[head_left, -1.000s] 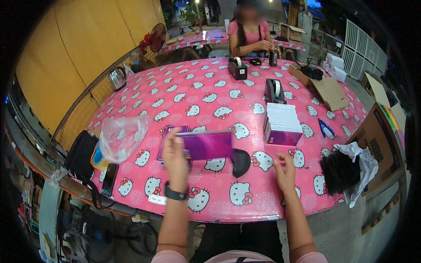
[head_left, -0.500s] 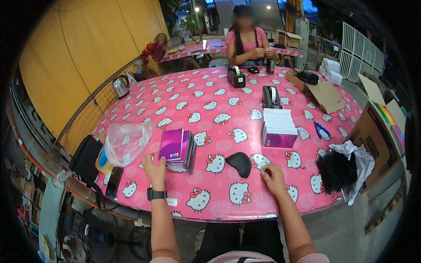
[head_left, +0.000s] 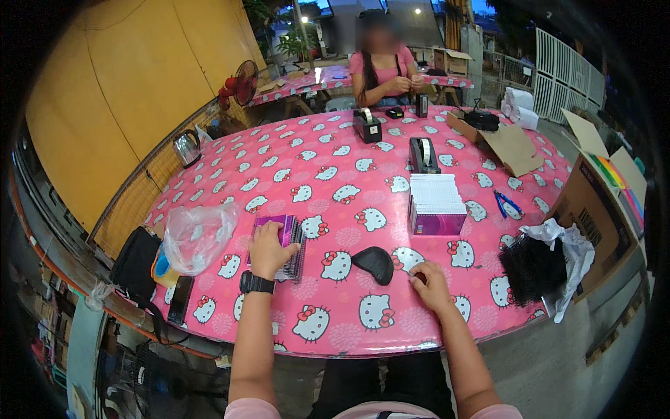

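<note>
My left hand [head_left: 269,250], with a dark watch [head_left: 256,283] at the wrist, lies over a stack of purple spiral notebooks [head_left: 273,222]. Its fingers stretch across the top cover, and the thumb reaches apart toward the stack's right edge. My right hand [head_left: 431,285] rests low over the table with thumb and fingers curled together; whatever is at the fingertips is too small to name. Between the hands lies a black curved pad [head_left: 375,265]. Beyond my right hand stands a block of purple-covered white boxes or booklets [head_left: 437,206], lined up in a row.
Tape dispensers [head_left: 423,155] stand farther back. Blue-handled pliers [head_left: 508,204], black mesh material [head_left: 534,269] and a cardboard box [head_left: 593,209] are on the right. A plastic bag [head_left: 200,237] and phone [head_left: 181,299] lie left. A person [head_left: 382,73] sits across the table.
My left hand has moved right and up from beside the notebooks onto their top. My right hand stays near the same spot. The view has shifted slightly.
</note>
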{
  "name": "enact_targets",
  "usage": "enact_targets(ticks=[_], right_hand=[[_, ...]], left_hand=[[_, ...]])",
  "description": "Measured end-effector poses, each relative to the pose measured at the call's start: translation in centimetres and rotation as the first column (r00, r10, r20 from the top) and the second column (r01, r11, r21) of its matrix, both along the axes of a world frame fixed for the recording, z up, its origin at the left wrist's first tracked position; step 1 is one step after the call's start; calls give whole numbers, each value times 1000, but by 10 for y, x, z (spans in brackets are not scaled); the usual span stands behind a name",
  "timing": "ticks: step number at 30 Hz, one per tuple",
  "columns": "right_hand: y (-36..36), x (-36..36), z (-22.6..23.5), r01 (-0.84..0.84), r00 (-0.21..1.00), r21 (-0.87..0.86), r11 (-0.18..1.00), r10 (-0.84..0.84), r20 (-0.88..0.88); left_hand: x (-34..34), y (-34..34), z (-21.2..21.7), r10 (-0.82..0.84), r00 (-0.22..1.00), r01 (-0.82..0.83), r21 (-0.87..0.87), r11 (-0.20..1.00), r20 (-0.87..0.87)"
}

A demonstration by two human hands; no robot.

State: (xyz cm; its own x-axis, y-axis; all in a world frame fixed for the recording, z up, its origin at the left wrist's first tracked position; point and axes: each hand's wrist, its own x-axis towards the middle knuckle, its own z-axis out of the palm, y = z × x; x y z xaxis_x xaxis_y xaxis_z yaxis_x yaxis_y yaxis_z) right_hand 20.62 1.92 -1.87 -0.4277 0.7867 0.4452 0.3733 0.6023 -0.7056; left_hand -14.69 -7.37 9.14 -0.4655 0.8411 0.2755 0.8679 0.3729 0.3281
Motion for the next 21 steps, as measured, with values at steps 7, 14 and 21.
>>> enact_targets(ticks=[7, 14, 21], right_hand=[[-3, -2, 1, -55, 998, 16, 998, 55, 1], [-2, 1, 5, -48, 999, -13, 999, 48, 9], [-6, 0, 5, -29, 1000, 13, 1000, 29, 2]], left_hand=[[-19, 1, -29, -90, 990, 106, 140, 984, -112], [-8, -2, 6, 185, 982, -176, -177, 968, 34], [-15, 5, 1, 223, 975, -210, -303, 929, 6]])
